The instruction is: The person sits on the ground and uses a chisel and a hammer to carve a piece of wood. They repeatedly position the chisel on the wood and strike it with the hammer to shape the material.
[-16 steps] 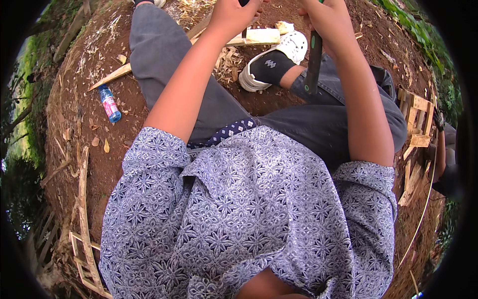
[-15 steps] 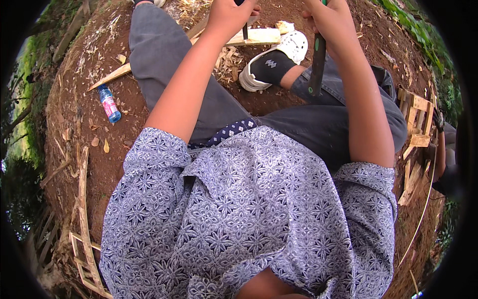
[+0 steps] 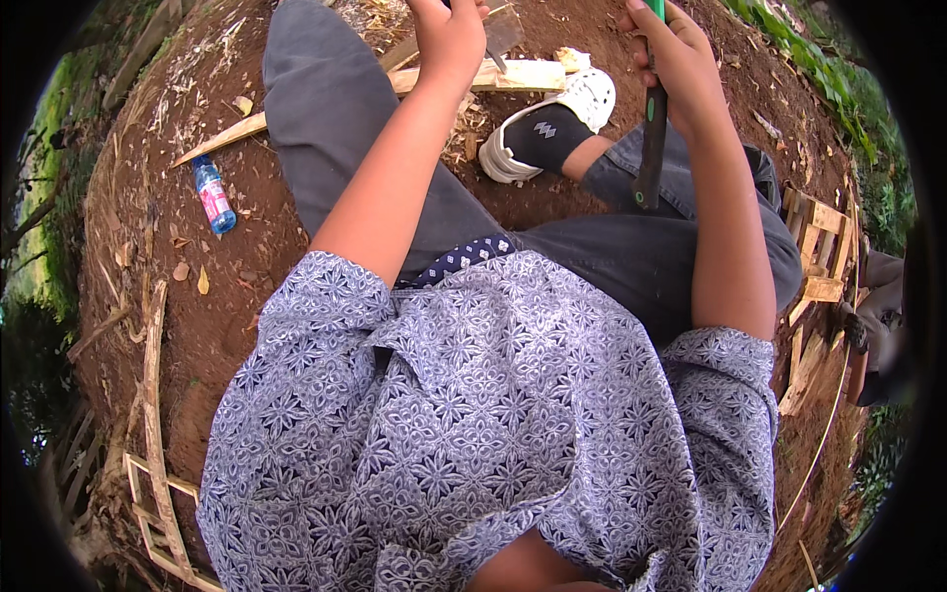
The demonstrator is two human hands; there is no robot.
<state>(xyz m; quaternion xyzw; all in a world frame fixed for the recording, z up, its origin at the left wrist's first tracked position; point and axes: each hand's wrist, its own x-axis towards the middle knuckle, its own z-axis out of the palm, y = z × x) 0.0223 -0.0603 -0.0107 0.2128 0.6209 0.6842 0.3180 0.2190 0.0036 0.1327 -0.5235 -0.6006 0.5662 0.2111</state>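
At the top edge, my left hand (image 3: 452, 47) is closed round the dark handle of a chisel, partly cut off by the frame. Its thin metal blade (image 3: 496, 61) slants down to a pale split length of wood (image 3: 518, 76) beside my white shoe (image 3: 590, 97). My right hand (image 3: 683, 74), farther right, grips a black and green handle (image 3: 652, 148), seemingly a hammer's. The handle's butt hangs down over my trouser leg, and its head lies beyond the top edge. A weathered board (image 3: 503, 33) lies behind the pale wood.
A blue bottle (image 3: 214, 194) lies on the soil at left, near a pointed wood strip (image 3: 222, 138). A wooden frame (image 3: 163, 503) rests lower left. Slatted wood (image 3: 821, 237) stands at right, with another person (image 3: 873, 321) at the edge. Wood shavings (image 3: 202, 49) are scattered about.
The chisel blade has gone from upright to slanted, its tip shifting right along the wood. My right hand and its handle have moved slightly right and down. The whole view has shifted a little.
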